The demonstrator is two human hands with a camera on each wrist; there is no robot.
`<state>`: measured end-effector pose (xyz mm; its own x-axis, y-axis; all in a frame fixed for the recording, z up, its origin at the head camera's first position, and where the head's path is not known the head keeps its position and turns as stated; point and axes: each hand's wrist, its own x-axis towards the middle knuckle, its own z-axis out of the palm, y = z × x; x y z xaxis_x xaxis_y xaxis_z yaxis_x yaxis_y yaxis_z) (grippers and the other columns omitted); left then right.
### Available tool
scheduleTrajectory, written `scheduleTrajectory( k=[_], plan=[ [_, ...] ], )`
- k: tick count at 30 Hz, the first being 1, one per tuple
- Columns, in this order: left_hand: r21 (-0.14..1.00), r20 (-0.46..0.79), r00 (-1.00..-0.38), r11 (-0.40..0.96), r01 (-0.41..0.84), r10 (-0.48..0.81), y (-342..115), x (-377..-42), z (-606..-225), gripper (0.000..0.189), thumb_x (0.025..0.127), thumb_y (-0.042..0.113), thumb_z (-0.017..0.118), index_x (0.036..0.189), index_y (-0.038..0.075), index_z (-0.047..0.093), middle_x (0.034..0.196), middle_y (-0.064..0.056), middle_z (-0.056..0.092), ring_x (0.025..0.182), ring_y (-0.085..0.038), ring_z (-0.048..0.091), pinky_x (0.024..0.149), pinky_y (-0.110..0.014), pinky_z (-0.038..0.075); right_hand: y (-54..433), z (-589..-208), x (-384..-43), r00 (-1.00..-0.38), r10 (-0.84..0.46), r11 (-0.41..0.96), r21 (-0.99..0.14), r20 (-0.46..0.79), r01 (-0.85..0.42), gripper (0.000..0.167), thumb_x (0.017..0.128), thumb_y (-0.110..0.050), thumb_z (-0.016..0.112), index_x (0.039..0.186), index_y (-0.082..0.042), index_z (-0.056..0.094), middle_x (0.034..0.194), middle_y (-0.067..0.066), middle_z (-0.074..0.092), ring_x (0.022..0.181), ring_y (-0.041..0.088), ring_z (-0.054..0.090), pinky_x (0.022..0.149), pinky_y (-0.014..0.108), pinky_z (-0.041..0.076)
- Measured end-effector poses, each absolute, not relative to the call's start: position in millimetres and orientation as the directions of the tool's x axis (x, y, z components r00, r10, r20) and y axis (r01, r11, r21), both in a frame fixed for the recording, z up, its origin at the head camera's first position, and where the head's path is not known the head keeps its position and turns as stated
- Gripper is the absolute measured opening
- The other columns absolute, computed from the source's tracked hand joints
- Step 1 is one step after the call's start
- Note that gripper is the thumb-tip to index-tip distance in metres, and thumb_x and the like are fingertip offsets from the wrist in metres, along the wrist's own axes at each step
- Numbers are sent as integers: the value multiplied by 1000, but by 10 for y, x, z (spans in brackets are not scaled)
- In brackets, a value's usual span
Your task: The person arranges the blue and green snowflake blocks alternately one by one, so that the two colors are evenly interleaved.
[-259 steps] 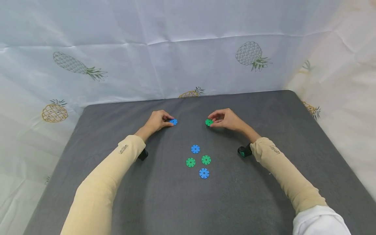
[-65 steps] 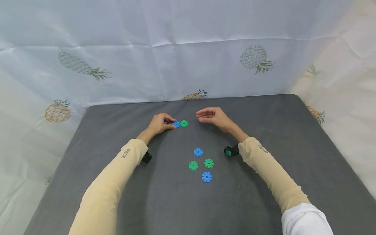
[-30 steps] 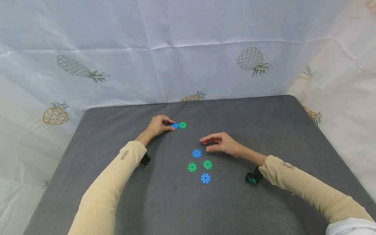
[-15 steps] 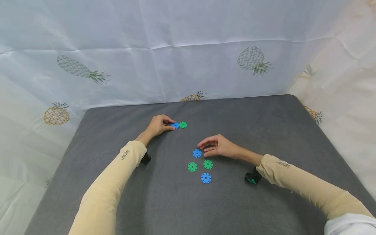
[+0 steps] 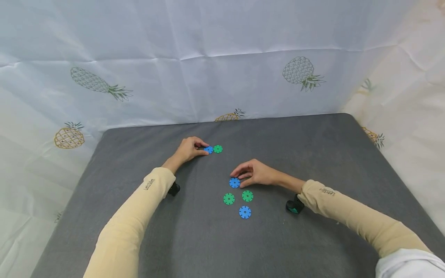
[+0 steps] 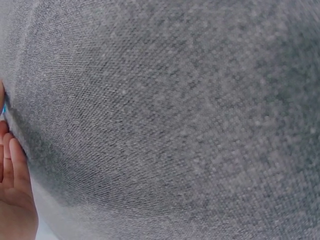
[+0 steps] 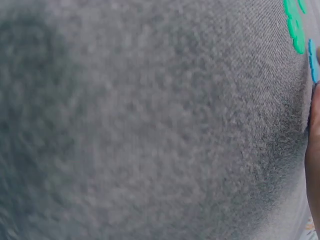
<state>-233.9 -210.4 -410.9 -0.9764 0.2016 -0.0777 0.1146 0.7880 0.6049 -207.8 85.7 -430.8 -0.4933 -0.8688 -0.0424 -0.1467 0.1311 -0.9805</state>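
In the head view my left hand (image 5: 189, 148) pinches a blue notched plastic disc (image 5: 209, 150) between thumb and fingers, at the far middle of the table. A green notched disc (image 5: 218, 149) lies against that disc's right side. My right hand (image 5: 256, 173), nearer and to the right, has its thumb and index finger on opposite edges of another blue notched disc (image 5: 234, 182). The right wrist view catches this blue disc (image 7: 313, 60) at its edge. In the left wrist view only part of the left hand (image 6: 15, 185) shows, with a sliver of blue.
Just below the right hand lie two green discs (image 5: 229, 199) side by side, and a blue disc (image 5: 245, 212) nearer the front. All rest flat on the grey cloth-covered table (image 5: 208, 247). A white curtain (image 5: 208, 85) with pineapple prints stands behind the table.
A green disc went from the right hand to beside the left hand's blue disc. Then the right hand let go, came back nearer and closed its fingertips on another blue disc. The left hand kept its hold.
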Motion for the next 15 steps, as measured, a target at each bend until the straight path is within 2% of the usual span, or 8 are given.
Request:
scheduleTrajectory(
  k=[7,15],
  plan=[
    [571,-102,-975,814,106,198,-2088,-2343,-4084,31,84,22,76,112,10,73,113,-13,60,101,-27,55,84,-41,44,828,-4291,-2085,-467,-884,176,-943,-26,-281,39,78,3,76,115,6,65,118,17,63,107,23,61,89,30,50],
    [531,-155,-974,846,57,164,-2068,-2333,-4030,29,84,28,76,111,16,74,95,-3,62,81,-19,54,73,-38,33,793,-4290,-2088,-475,-879,216,-917,-33,-335,35,78,2,77,112,2,68,113,13,66,98,17,63,83,29,52]
  ],
)
